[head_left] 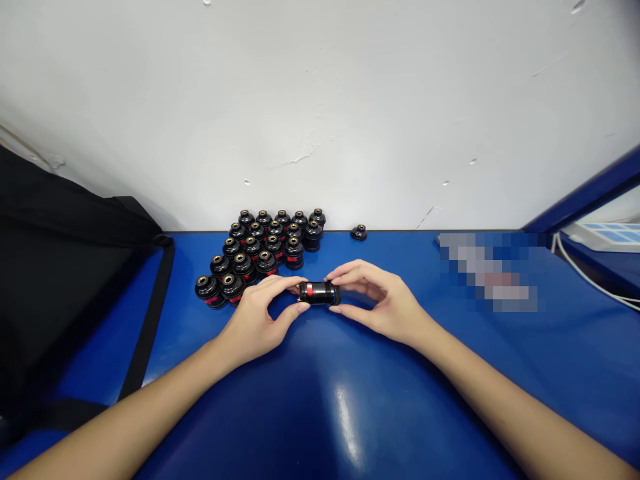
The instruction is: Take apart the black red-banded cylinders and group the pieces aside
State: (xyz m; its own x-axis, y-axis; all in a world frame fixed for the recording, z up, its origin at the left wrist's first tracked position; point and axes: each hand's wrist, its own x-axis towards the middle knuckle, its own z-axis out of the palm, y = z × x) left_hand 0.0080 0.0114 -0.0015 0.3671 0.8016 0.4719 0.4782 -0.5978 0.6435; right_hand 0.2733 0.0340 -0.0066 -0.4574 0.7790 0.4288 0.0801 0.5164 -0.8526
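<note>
A black cylinder (320,293) with a red mark near its left end lies sideways between my two hands. My left hand (265,313) pinches its left end between thumb and fingers. At the right end, by a dark ring, my right hand (377,299) has its thumb and fingertips closed on it. Several black cylindrical parts (245,267) with brass-coloured centres and red marks stand upright in rows behind and left of my left hand. One small black part (359,232) sits apart, near the wall.
The blue table (320,400) meets a white wall (320,120) at the back. A black bag (65,280) with a strap is at the left. On the right are a pixelated item (493,273), a blue beam (590,187) and white cables (585,275).
</note>
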